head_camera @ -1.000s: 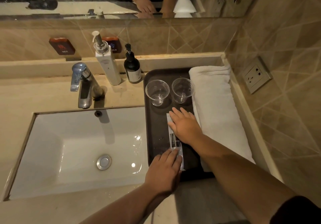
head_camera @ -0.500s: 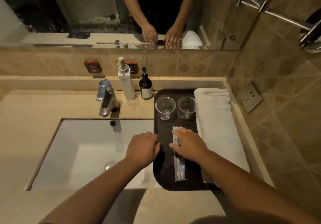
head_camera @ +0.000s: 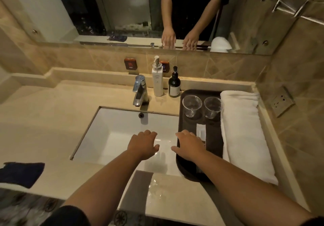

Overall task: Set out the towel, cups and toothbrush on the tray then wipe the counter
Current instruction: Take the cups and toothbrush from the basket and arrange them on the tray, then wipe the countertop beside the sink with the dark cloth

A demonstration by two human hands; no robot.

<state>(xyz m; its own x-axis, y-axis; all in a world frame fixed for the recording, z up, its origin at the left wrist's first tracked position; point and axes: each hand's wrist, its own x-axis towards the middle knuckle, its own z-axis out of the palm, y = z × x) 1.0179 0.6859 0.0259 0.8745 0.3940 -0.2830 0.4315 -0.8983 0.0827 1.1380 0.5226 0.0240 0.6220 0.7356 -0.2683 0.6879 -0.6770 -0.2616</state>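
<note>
- The dark tray (head_camera: 182,120) sits right of centre on the tabletop (head_camera: 52,120), beside the white sink (head_camera: 112,131).
- Two clear cups (head_camera: 192,105) stand side by side at the tray's far end, close but apart.
- The folded white towel (head_camera: 243,134) lies lengthwise along the tray's right edge.
- The wrapped toothbrush (head_camera: 200,131) lies along the tray's middle, partly hidden by the right hand (head_camera: 190,145).
- That hand hovers palm-down over the tray's left side, fingers loosely curved and gripping nothing.
- The left hand (head_camera: 142,144) hangs over the sink basin, fingers curled, empty.
- A dark blue cloth (head_camera: 21,174) lies at the lower left edge.
</note>
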